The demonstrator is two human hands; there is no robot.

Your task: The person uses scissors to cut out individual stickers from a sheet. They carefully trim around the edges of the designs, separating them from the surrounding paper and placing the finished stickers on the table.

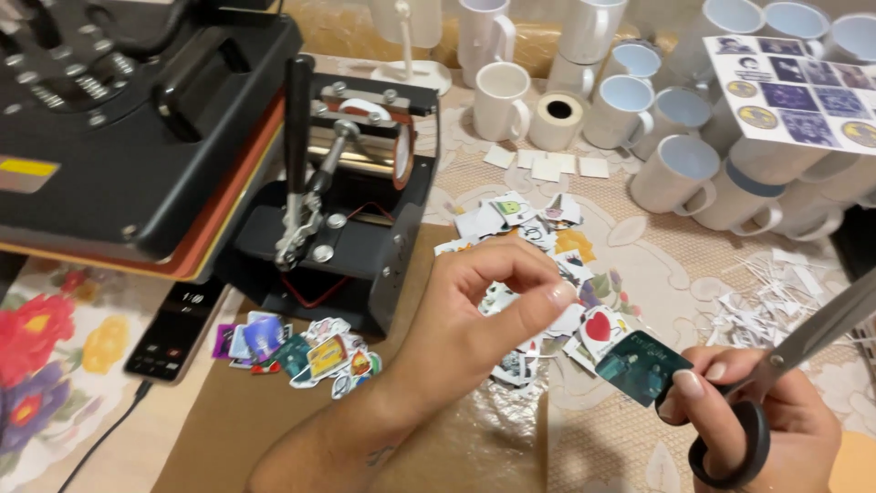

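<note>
While left hand [488, 306] hovers, grip loosely pinched, empty, right hand [762, 415] grips scissors [785, 383], pinches dark cutout [641, 365].

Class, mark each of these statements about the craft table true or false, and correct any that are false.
1. The right hand holds scissors and a small dark printed card. True.
2. The left hand holds a mug. False: it holds nothing, fingers curled above the cut-out stickers.
3. White mugs stand at the back of the table. True.
4. The mug press has a mug clamped in it. False: none shows in it.
5. A phone lies beside the press. True.
</note>
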